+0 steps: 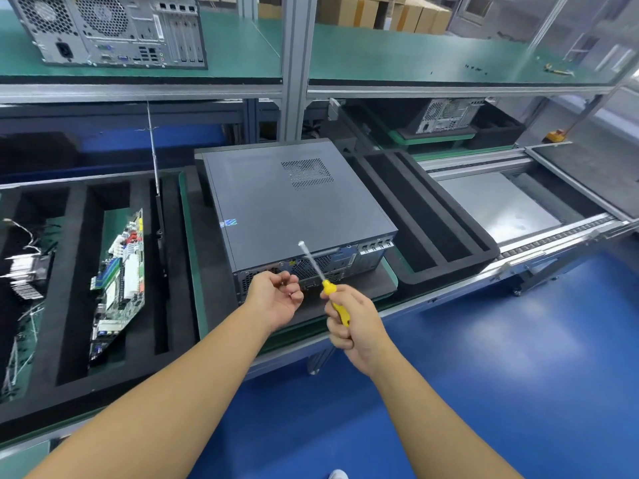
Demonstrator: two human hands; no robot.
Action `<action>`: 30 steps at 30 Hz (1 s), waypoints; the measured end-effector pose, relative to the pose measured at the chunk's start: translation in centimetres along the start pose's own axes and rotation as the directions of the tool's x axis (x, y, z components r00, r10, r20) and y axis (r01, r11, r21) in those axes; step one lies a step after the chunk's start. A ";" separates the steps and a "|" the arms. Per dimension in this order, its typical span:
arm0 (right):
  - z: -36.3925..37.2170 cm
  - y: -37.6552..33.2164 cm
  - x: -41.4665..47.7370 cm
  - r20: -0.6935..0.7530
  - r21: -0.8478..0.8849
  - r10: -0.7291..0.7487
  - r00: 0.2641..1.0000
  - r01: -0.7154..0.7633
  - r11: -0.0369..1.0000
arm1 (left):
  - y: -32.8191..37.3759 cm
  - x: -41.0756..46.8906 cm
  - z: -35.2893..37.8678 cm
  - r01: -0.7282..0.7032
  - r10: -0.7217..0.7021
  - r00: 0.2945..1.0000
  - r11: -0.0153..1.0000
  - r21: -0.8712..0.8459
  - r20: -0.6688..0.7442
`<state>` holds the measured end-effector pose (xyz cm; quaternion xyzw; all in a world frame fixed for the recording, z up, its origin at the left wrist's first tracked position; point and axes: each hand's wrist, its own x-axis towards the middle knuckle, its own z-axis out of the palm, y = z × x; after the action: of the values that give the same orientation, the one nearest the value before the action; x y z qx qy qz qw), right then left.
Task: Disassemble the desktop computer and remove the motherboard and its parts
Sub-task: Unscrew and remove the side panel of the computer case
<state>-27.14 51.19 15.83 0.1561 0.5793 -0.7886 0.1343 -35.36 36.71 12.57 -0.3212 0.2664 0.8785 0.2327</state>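
Head view: a desktop computer (297,205) lies flat on a foam-lined tray (214,271), rear panel facing a right hand (352,326) gripping a yellow-handled screwdriver (328,288) and a left hand (276,295), palm up, fingers curled, possibly around a small screw.

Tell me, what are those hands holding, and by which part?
The right hand grips the screwdriver by its yellow handle. The left hand is curled palm-up; whether it holds anything small cannot be told.
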 end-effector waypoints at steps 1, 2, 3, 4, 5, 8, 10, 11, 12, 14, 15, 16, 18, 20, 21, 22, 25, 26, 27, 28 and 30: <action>-0.1 -0.2 0.2 0.003 0.107 -0.026 1.000 0.025 0.994 | -0.1 -0.2 -0.1 0.016 -0.016 1.000 1.000 0.002 0.003; -0.2 -0.4 0.4 -0.004 0.186 -0.042 0.999 0.042 0.982 | -0.2 -0.4 -0.1 0.033 -0.033 0.999 0.999 0.011 0.006; -0.3 -0.5 0.6 -0.017 0.230 -0.050 0.999 0.053 0.972 | -0.3 -0.5 -0.2 0.051 -0.051 0.999 0.998 0.027 0.008; -0.4 -0.7 0.8 -0.036 0.246 -0.051 0.998 0.058 0.968 | -0.3 -0.6 -0.3 0.071 -0.071 0.997 0.996 0.050 0.011; -0.4 -0.8 0.9 -0.056 0.247 -0.050 0.997 0.062 0.967 | -0.4 -0.7 -0.3 0.096 -0.098 0.995 0.992 0.084 0.013; -1.0 -1.2 1.0 -0.101 0.258 -0.048 0.994 0.072 0.963 | -1.0 -0.4 -0.2 0.175 -0.177 0.984 0.969 0.173 -0.003; -1.7 -1.7 1.0 -0.115 0.258 -0.054 0.992 0.082 0.963 | -1.9 0.0 0.2 0.212 -0.215 0.977 0.955 0.208 -0.012; -2.2 -2.0 1.1 -0.120 0.253 -0.058 0.991 0.087 0.964 | -2.5 0.2 0.6 0.223 -0.228 0.974 0.947 0.233 -0.006; -2.7 -2.4 1.2 -0.124 0.248 -0.063 0.990 0.093 0.964 | -3.2 0.4 1.1 0.224 -0.234 0.972 0.939 0.262 0.006; -4.0 -3.4 1.5 -0.134 0.237 -0.079 0.988 0.110 0.965 | -4.8 1.0 2.6 0.195 -0.213 0.977 0.924 0.329 0.020; -4.8 -3.9 1.8 -0.142 0.228 -0.087 0.986 0.118 0.966 | -5.6 1.5 3.5 0.177 -0.198 0.980 0.910 0.376 0.017; -5.6 -4.6 2.1 -0.154 0.213 -0.091 0.984 0.123 0.969 | -6.3 2.0 4.5 0.166 -0.189 0.982 0.888 0.428 0.010; -7.2 -5.7 2.9 -0.188 0.168 -0.095 0.978 0.127 0.978 | -7.6 3.2 6.5 0.183 -0.212 0.977 0.848 0.497 0.001; -8.9 -6.8 4.1 -0.211 0.128 -0.104 0.972 0.133 0.983 | -8.7 4.7 8.6 0.230 -0.259 0.966 0.822 0.521 -0.017; -9.9 -7.4 4.8 -0.216 0.109 -0.111 0.970 0.137 0.985 | -9.3 5.6 9.7 0.243 -0.271 0.962 0.808 0.537 -0.028; -11.0 -8.0 5.5 -0.218 0.092 -0.116 0.969 0.139 0.986 | -9.9 6.5 11.0 0.247 -0.274 0.961 0.789 0.563 -0.036; -15.2 -10.3 8.0 -0.219 0.030 -0.111 0.969 0.120 0.992 | -12.2 9.9 15.5 0.214 -0.225 0.972 0.710 0.670 -0.072; -16.6 -11.0 8.8 -0.218 0.000 -0.104 0.970 0.107 0.994 | -12.9 10.9 16.9 0.204 -0.204 0.975 0.685 0.699 -0.085; -17.4 -11.6 9.2 -0.220 -0.027 -0.101 0.970 0.097 0.995 | -13.3 11.5 17.8 0.195 -0.186 0.978 0.672 0.714 -0.092; -18.8 -12.4 9.9 -0.215 -0.045 -0.096 0.972 0.089 0.995 | -13.9 12.5 19.1 0.194 -0.173 0.979 0.671 0.716 -0.103; -21.5 -13.7 11.4 -0.206 -0.080 -0.082 0.975 0.067 0.995 | -15.2 14.7 21.6 0.183 -0.137 0.983 0.693 0.698 -0.122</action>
<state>-41.01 75.41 17.15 0.2113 0.6240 -0.7507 0.0486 -46.11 64.96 11.66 -0.2560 0.5597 0.6760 0.4053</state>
